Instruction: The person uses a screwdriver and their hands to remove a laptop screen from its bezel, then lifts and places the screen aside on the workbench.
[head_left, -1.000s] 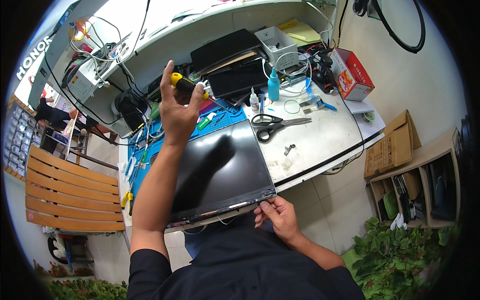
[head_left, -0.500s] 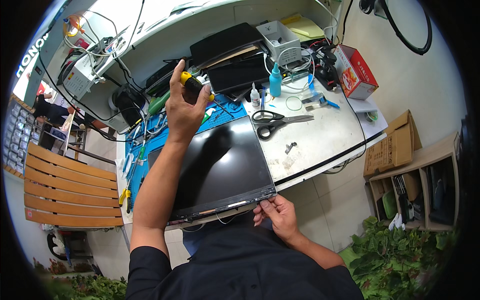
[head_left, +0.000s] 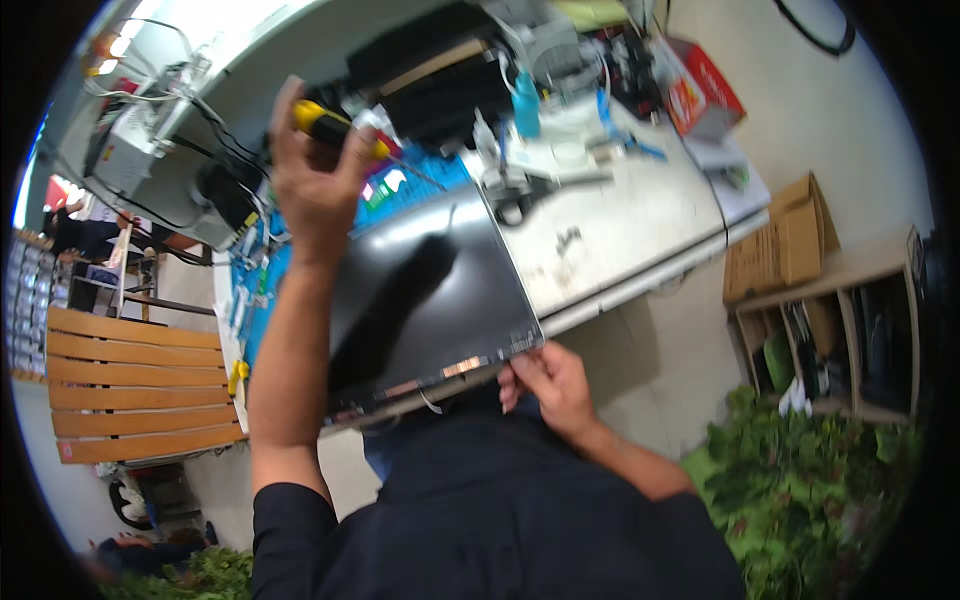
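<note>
A black-and-yellow screwdriver [head_left: 330, 128] is in the raised fingers of my left hand [head_left: 315, 195]. Its thin shaft points right and down, over the far edge of a dark, glossy laptop display [head_left: 450, 290]. The display lies face up at the table's near side, and the strip along its near edge shows bare parts and a short white cable. At the display's near right corner, my right hand [head_left: 555, 385] has its thumb and fingers closed on the edge. My left forearm covers the display's left side. The picture is smeared by motion.
A blue work mat [head_left: 275, 310] with tools lies left of and behind the display. Black scissors [head_left: 540, 195], a teal bottle [head_left: 526, 105] and a small white bottle [head_left: 484, 138] are on the white table [head_left: 640, 235]. A wooden slatted bench [head_left: 145, 385] is at left, a cardboard box [head_left: 780, 245] at right.
The whole view has shifted and tilted. My left hand, with the screwdriver, is now further left and higher in the picture. My right hand keeps hold of the display's corner.
</note>
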